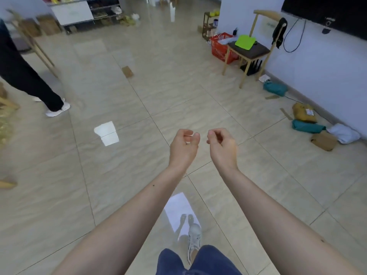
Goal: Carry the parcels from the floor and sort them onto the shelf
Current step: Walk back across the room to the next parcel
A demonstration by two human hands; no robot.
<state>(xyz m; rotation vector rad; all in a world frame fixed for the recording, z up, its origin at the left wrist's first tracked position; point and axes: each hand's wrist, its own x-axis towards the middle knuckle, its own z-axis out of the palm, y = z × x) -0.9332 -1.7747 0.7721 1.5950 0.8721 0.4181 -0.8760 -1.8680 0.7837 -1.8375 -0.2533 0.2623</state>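
Head view: left hand (183, 146) and right hand (223, 144) loosely curled, empty; teal, brown, white parcels (315, 126) by wall.

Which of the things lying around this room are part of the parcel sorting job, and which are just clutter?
Job:
- parcels by the right wall: yellow parcel, teal parcel, white parcel, brown parcel, another teal parcel
- small box mid-floor
- shelf at the far wall

Clutter:
- chair with green sheet
- red basket
- black cable
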